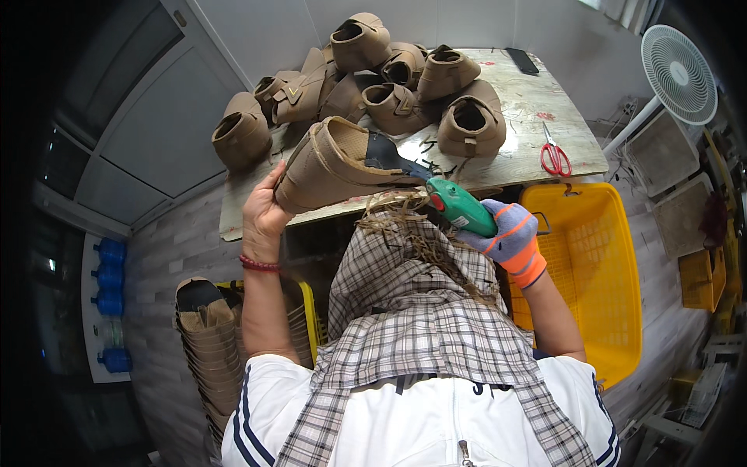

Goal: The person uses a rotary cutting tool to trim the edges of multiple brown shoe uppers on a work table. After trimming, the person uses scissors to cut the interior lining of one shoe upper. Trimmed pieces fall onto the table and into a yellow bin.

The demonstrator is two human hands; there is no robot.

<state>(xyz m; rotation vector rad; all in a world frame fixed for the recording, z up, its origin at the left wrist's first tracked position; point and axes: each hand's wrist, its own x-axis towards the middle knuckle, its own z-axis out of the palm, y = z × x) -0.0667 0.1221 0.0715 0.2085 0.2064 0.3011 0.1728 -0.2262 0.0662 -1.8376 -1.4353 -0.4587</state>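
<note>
A tan shoe upper [323,167] with a dark lining lies sideways in front of me, above my lap. My bare left hand [266,204], a red bead bracelet at its wrist, grips the upper's left end. In my right hand [510,240], covered by a grey and orange glove, is a green handheld electric cutter [459,204] with a red button. Its front end meets the dark edge of the upper at the right. The exact contact of blade and material is too small to make out. Thin tan trimmings [401,220] lie over my checked apron [412,300].
Several tan shoe uppers [362,47] are heaped on the worn table [529,109]. Red-handled scissors [555,156] and a black phone [522,61] lie there too. A yellow basket [622,288] stands at my right, stacked uppers [212,335] at my left, a fan [679,74] far right.
</note>
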